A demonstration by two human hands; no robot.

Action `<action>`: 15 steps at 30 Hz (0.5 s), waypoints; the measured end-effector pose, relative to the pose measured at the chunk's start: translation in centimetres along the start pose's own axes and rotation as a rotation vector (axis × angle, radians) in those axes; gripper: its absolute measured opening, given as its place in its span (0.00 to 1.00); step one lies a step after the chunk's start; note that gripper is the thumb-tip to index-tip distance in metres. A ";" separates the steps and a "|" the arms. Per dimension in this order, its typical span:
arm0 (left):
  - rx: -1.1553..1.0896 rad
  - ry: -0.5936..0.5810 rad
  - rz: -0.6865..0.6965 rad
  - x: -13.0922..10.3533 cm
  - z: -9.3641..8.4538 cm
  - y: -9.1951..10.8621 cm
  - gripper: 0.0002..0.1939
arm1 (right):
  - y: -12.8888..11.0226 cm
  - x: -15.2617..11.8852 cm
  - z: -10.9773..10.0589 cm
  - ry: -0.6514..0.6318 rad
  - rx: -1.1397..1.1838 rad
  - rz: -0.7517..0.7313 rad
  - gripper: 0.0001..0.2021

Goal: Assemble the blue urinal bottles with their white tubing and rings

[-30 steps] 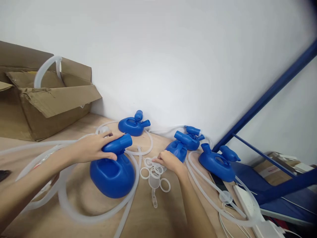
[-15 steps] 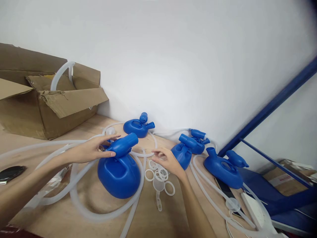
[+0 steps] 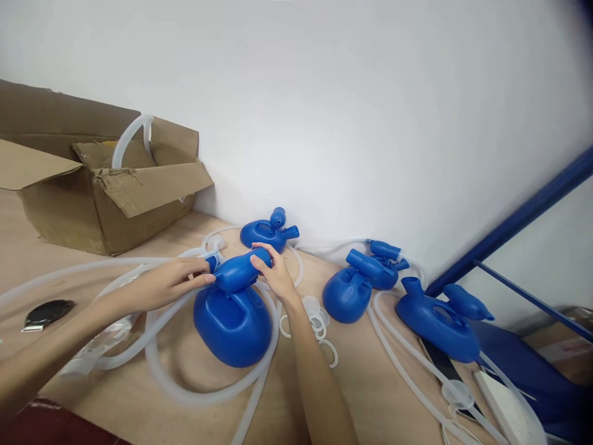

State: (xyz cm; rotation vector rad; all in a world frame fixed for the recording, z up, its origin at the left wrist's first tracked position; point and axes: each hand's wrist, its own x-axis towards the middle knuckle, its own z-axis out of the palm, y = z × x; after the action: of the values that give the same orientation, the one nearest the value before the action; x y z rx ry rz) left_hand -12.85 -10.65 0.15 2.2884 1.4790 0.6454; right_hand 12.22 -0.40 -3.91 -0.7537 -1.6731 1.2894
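Now R hand (image 3: 278,277) grasping blue nozzle (image 3: 235,272) at wide end, over blue bottle (image 3: 231,330); L hand (image 3: 185,281) nr narrow end, can't tell if gripping.

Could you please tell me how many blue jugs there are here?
5: the front jug, the back jug near the wall, the middle-right jug, a partly hidden jug behind it, and the far-right jug. More could be hidden inside the cardboard box.
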 end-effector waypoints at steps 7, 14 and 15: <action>0.147 0.024 0.089 -0.2 -0.2 -0.5 0.25 | -0.4 -0.4 0.1 0.049 -0.075 -0.038 0.30; 0.327 0.064 0.076 -0.9 -0.3 0.0 0.24 | -0.7 -0.4 0.5 0.060 -0.035 -0.048 0.31; 0.299 0.093 0.054 -0.9 -0.4 0.0 0.24 | -0.6 -0.3 0.5 0.060 -0.031 -0.046 0.31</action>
State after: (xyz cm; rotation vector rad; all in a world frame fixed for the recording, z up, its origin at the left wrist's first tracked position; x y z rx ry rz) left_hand -13.39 -11.50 0.28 2.5601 1.6591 0.5854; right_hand 11.96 -1.05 -3.51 -0.7611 -1.6559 1.2003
